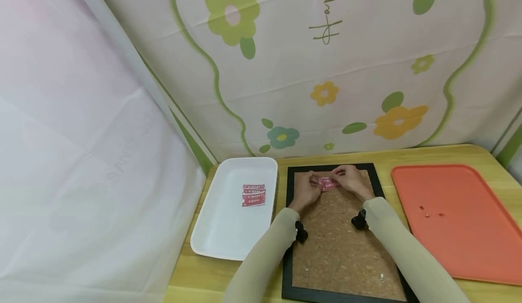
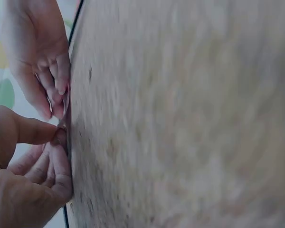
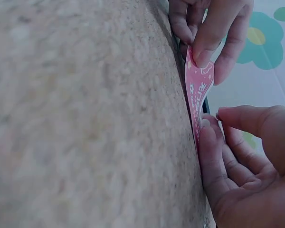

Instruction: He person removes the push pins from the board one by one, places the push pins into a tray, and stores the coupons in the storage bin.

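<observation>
A pink paper coupon with white lettering is held against the upper part of a black-framed cork board. My left hand pinches one end between thumb and fingers, and in the right wrist view the coupon bows off the cork there. At the other end, my right hand has curled fingers on the coupon. A tiny object shows at a fingertip of that hand, too small to identify. From the left wrist, the coupon appears only as a thin edge between the hands.
Left of the board stands a white tray with several overlapping pink coupons in it. On the right lies an orange-red tray bearing three tiny objects. A flower-printed cloth hangs behind the wooden table.
</observation>
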A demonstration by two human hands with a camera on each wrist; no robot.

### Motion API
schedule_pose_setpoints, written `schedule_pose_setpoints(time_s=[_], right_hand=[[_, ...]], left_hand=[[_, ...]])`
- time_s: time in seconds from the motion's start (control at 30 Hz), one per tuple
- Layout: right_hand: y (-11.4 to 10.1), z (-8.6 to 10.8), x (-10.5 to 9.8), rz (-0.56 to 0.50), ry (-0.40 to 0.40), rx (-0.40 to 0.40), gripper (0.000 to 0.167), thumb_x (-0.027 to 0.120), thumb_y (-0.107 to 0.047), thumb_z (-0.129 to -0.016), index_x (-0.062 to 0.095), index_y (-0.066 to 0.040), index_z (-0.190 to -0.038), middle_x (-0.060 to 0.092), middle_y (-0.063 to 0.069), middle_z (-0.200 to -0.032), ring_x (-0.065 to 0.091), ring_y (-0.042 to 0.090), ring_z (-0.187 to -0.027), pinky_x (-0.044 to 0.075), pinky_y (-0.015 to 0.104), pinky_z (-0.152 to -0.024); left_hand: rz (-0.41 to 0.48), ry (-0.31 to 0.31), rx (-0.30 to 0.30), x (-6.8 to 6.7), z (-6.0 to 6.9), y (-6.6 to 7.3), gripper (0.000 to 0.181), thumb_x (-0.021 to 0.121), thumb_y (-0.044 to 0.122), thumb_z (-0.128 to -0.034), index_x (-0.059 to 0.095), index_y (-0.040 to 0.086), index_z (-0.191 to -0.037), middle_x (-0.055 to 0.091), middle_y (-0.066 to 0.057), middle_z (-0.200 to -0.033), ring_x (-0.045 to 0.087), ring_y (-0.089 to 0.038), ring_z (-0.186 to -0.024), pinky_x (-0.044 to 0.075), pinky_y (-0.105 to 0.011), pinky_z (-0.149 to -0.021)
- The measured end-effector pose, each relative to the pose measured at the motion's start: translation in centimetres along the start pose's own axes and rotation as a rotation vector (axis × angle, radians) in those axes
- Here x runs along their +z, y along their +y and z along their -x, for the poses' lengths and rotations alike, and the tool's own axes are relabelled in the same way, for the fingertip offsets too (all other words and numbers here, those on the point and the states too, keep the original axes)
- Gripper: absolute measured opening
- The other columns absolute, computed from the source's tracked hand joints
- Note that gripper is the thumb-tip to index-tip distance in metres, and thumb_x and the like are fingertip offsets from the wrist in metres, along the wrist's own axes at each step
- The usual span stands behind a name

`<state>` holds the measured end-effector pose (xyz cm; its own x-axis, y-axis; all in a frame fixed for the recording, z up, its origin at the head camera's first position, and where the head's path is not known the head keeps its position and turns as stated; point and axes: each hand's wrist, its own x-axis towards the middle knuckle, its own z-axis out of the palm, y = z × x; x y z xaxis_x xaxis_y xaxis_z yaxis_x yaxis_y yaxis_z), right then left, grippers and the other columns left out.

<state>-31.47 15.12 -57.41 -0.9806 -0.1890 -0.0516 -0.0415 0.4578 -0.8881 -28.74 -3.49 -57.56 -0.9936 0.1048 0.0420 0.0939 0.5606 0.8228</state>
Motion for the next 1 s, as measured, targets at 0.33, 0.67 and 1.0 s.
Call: schedule_pose_setpoints(time_s=[0.33, 0.67, 1.0], right_hand=[[0.1, 1.7, -1.0, -0.009, 0.02, -0.016, 0.025, 0.064, -0.016, -0.104, 0.071, 0.005, -0.117, 0.075, 0.027, -0.107, 0.076, 0.022, -0.076, 0.063, 0.034, -0.066], [-0.3, 4.1, -3.6, 0.061, 0.07, -0.07, 0.022, 0.068, -0.016, -0.102, 0.074, 0.0, -0.116, 0.077, 0.022, -0.104, 0.075, 0.022, -0.077, 0.062, 0.038, -0.065], [-0.4, 6.0, -4.7, 0.122, 0.1, -0.095, 0.021, 0.068, -0.011, -0.101, 0.073, 0.002, -0.116, 0.074, 0.021, -0.107, 0.072, 0.034, -0.087, 0.061, 0.036, -0.065]], left_hand=[[0.062, 0.013, -0.067, 0.2, 1.9, 1.6, 0.025, 0.072, 0.002, -0.0938, 0.073, 0.009, -0.118, 0.074, -0.006, -0.103, 0.065, -0.008, -0.085, 0.057, -0.024, -0.075], [0.088, -0.071, 0.032, -2.2, 2.3, 3.6, 0.026, 0.066, 0.001, -0.0978, 0.07, 0.005, -0.123, 0.072, -0.009, -0.103, 0.068, -0.011, -0.085, 0.059, -0.024, -0.074], [0.08, -0.006, 0.04, -8.2, 3.1, 3.8, 0.029, 0.065, 0.002, -0.0983, 0.071, 0.006, -0.126, 0.073, -0.015, -0.106, 0.069, -0.017, -0.085, 0.059, -0.029, -0.073]])
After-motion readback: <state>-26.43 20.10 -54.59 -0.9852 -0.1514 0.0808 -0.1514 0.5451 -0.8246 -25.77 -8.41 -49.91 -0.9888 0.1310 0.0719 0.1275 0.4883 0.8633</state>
